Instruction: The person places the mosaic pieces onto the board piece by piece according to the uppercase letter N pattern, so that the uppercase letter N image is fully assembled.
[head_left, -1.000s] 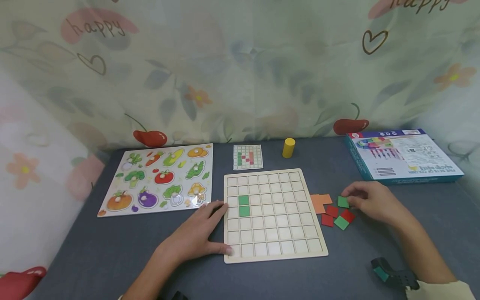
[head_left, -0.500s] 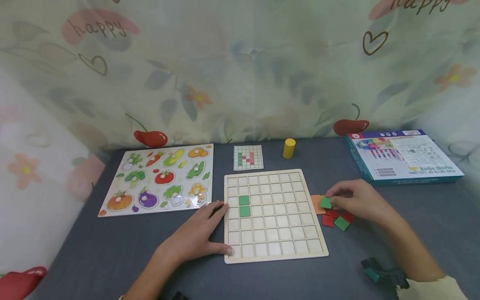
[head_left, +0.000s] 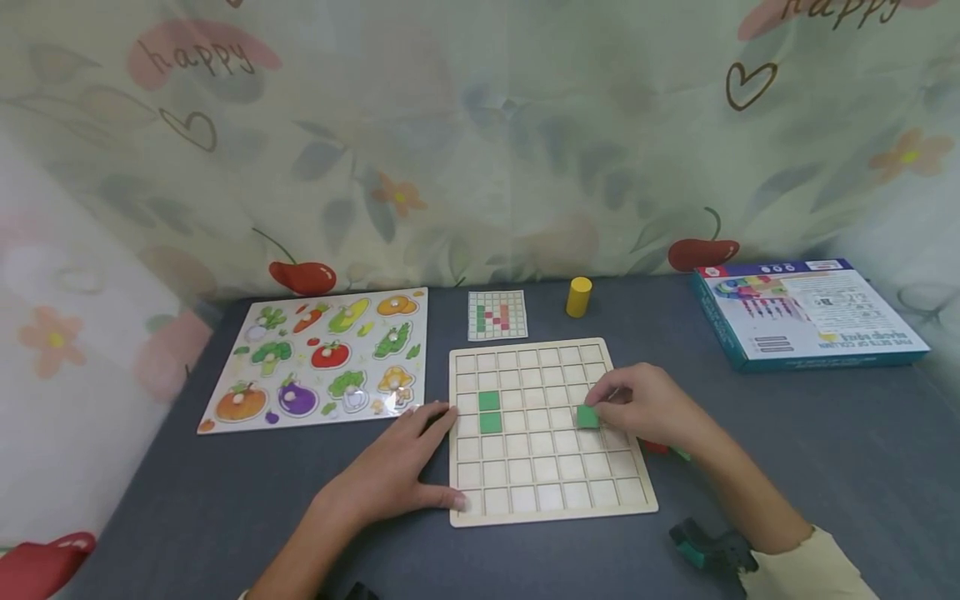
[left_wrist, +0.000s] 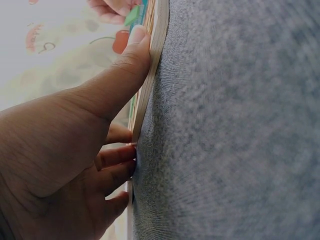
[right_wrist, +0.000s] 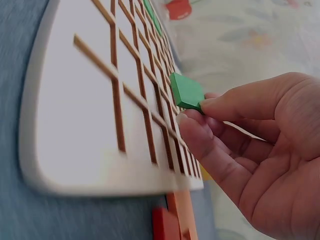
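A green square tile (head_left: 588, 417) is pinched between the thumb and fingertips of my right hand (head_left: 645, 406), above the right part of the wooden grid board (head_left: 553, 518). In the right wrist view the held tile (right_wrist: 186, 91) is tilted and apart from the board. My left hand (head_left: 390, 467) rests at the board's left edge, its thumb on the near left corner and its fingers along the side. Two green tiles (head_left: 490, 412) lie one above the other in cells of the board's left part.
Red tiles (head_left: 655, 447) and a green one lie right of the board, partly hidden by my right hand. Behind the board are a pattern card (head_left: 497, 316) and a yellow cylinder (head_left: 578, 297). A vegetable puzzle (head_left: 315, 358) lies left, a box (head_left: 813, 317) right.
My right hand has picked up a green tile from the loose pile and carried it left over the board. My left hand has stayed in place.
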